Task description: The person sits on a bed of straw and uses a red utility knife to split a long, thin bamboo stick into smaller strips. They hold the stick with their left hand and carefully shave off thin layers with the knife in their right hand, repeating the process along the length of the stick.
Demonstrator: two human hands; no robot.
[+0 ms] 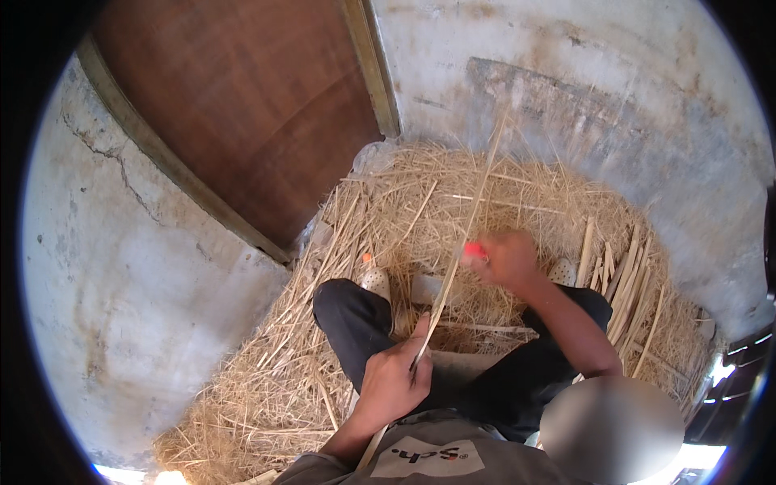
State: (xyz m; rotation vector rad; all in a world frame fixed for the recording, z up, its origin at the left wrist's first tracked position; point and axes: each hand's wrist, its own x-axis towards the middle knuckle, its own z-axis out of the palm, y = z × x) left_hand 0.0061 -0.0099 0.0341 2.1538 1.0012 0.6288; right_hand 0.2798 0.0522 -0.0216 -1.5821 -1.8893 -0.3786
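Lightness is what I am expecting from the long, narrow, straw-coloured strip (pixel 454 275), which is looking like split cane or bamboo. I am judging it springy along its length, dry rather than slippery, and liable to splinter if bent sharply. It is slanting from the left hand (pixel 394 384) up and away over the heap of loose, straw-coloured shavings (pixel 388 194), its far end showing near the stained grey wall (pixel 582 105). I am favouring a hold low down, close to the body, where the left hand is gripping; the long free length is probably going to be wobbling under a sideways push, and its thin edges are calling for care.

The left hand's fingers are grasping the strip, bent around it, with one digit pointing along it. A small dark piece (pixel 416 365) is showing there too, and I am not making out what it is. The right hand (pixel 511 257) is holding a small red object (pixel 475 250) in clenched fingers, blurred and mostly hidden. It is sitting right by the strip, but I am failing to tell whether they are touching.
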